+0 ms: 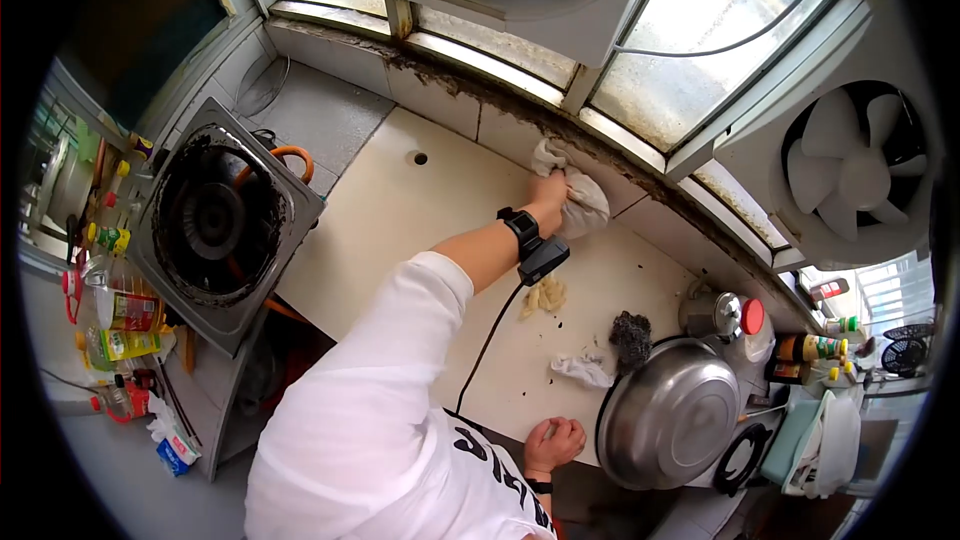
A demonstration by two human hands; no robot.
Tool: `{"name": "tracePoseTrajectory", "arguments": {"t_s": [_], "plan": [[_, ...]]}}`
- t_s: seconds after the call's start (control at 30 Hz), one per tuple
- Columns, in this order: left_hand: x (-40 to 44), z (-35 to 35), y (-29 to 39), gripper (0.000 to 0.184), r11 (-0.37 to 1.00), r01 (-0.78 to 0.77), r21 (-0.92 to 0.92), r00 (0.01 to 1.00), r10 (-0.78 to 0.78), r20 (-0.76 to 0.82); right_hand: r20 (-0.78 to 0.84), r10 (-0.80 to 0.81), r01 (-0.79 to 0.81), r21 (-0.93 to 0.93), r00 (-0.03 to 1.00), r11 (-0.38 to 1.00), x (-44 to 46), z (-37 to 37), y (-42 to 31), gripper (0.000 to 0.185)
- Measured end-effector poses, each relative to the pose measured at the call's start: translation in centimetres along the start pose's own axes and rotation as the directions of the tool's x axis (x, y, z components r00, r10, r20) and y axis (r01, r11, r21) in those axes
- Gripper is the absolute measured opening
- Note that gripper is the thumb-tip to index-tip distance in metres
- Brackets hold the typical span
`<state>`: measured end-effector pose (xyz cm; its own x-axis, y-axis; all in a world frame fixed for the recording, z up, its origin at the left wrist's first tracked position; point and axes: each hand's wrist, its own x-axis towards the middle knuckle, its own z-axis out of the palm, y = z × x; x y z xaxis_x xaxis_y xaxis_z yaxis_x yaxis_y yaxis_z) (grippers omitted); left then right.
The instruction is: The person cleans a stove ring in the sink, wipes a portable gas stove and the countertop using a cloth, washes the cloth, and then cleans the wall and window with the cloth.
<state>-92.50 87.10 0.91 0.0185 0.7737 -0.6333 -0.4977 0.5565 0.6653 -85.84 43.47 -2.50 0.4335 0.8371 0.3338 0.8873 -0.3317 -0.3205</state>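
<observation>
My left hand (549, 196) is closed on a crumpled whitish rag (586, 206), pressed against the tiled wall base at the counter's back edge. A wristwatch with a small black box (543, 260) and a cable is strapped to that wrist. At the counter's front edge, my right hand (555, 443) rests with its fingers curled in, and no object shows in it. Between the hands on the cream counter (390, 200) lie a yellowish crumpled piece (544, 296), a white crumpled cloth or plastic piece (582, 370), a dark scouring pad (630, 342) and dark crumbs.
An overturned steel basin (672, 415) sits right of my right hand. A grimy gas stove (215, 215) stands left, near oil bottles (130, 310). Window fans (850, 160) hang above the back wall. Jars (752, 317) and sauce bottles (810, 347) stand at the right.
</observation>
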Motion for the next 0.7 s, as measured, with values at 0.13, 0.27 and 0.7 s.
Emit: {"name": "tracePoseTrajectory", "arguments": {"t_s": [0.13, 0.27, 0.7], "plan": [[-4.6, -6.2, 9.3, 0.017, 0.91, -0.409, 0.061, 0.912, 0.41, 0.001, -0.022, -0.008, 0.008, 0.005, 1.0, 1.0, 0.3, -0.6, -0.7, 0.009], [-5.6, -11.9, 15.8, 0.044, 0.389, -0.768, 0.508, 0.57, 0.777, 0.267, 0.041, -0.037, 0.041, -0.097, 0.998, 0.994, 0.3, -0.2, -0.4, 0.012], [-3.8, -6.4, 21.8, 0.033, -0.46, -0.369, 0.807, 0.453, 0.67, 0.589, -0.015, 0.015, -0.016, -0.045, 1.0, 0.999, 0.2, 0.5, -0.5, 0.012]]}}
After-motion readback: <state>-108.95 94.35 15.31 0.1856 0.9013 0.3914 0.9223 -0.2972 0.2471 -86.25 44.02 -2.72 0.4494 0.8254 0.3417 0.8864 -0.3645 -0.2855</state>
